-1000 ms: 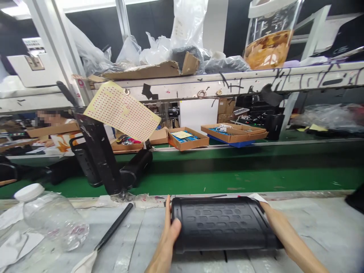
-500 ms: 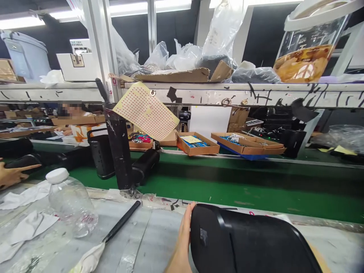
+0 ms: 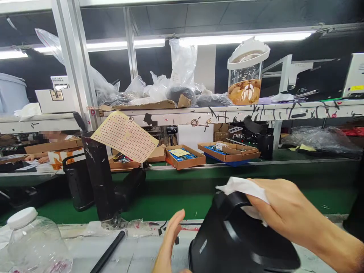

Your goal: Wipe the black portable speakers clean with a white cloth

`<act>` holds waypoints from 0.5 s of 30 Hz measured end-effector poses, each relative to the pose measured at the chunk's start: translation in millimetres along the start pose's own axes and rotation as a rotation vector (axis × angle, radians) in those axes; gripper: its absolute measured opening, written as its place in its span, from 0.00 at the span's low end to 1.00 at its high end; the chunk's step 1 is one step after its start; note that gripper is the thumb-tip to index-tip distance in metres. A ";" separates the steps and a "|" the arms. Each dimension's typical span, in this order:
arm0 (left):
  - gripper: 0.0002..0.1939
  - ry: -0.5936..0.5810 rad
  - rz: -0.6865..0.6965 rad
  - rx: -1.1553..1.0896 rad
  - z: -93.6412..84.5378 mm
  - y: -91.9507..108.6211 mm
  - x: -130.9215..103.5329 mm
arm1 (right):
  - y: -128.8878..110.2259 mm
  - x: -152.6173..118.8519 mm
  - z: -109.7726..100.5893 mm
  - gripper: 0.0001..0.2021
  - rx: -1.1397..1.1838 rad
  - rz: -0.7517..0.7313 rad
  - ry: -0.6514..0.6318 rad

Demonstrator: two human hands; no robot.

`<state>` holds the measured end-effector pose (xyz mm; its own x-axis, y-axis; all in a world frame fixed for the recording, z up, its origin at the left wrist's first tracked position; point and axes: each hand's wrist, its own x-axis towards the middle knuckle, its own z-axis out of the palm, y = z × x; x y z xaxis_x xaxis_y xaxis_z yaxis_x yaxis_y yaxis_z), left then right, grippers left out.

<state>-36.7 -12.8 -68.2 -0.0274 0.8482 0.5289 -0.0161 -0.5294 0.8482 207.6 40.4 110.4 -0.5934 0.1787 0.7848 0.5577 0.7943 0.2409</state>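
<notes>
A black, rounded casing (image 3: 224,242) that looks like a portable speaker, with a small light label on its side, stands tilted at the bottom of the view. Over its top edge my right hand (image 3: 281,204) is closed on a white tissue (image 3: 241,186), pressing it against the casing. To the left of the casing is my left hand (image 3: 167,246), fingers stretched upward and apart from its surface. The lower part of that hand is cut off by the frame, so contact there cannot be judged.
A clear plastic bottle (image 3: 36,242) and a black-handled tool (image 3: 109,250) lie at the left of the bench. Behind runs a green conveyor (image 3: 182,197) with black speakers. Cardboard trays (image 3: 186,163) of blue parts sit beyond. A dotted sticker sheet (image 3: 125,136) hangs from the post.
The casing has been turned more upright. My right hand has come into view with the tissue onto its top. My left hand has let go of its side. The view has tilted up and right.
</notes>
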 end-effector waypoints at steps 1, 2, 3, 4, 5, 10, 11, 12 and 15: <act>0.51 -0.036 0.033 0.017 7.9 13.2 11.3 | -6.6 8.7 3.2 0.19 -0.005 -0.067 -0.005; 0.61 -0.071 0.039 0.032 17.0 25.6 22.4 | -11.8 15.6 7.4 0.19 -0.005 -0.100 0.001; 0.68 -0.105 0.018 0.035 26.2 36.6 32.6 | -15.5 20.9 12.2 0.20 0.008 -0.102 0.012; 0.71 -0.139 -0.012 0.028 34.4 45.8 41.3 | -17.5 24.4 17.3 0.20 0.043 -0.068 0.020; 0.73 -0.159 -0.036 0.017 40.9 53.0 47.9 | -17.8 26.1 22.2 0.20 0.102 0.004 0.023; 0.73 -0.177 -0.113 -0.113 40.2 65.0 57.9 | 8.9 -1.5 38.6 0.20 0.626 0.629 -0.107; 0.75 -0.175 -0.125 -0.139 36.6 64.4 58.0 | 17.5 -13.6 39.1 0.20 0.669 0.750 -0.103; 0.77 -0.165 -0.140 -0.148 33.4 63.2 58.2 | 25.5 -26.7 38.7 0.21 0.662 0.859 -0.069; 0.74 -0.071 -0.220 -0.111 27.4 54.6 59.2 | 36.1 -64.3 35.8 0.22 0.454 0.880 0.158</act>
<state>-11.8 8.9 10.2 0.0591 0.9400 0.3361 -0.1235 -0.3272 0.9369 245.2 78.3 48.3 0.0261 0.7559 0.6542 0.4673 0.5693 -0.6764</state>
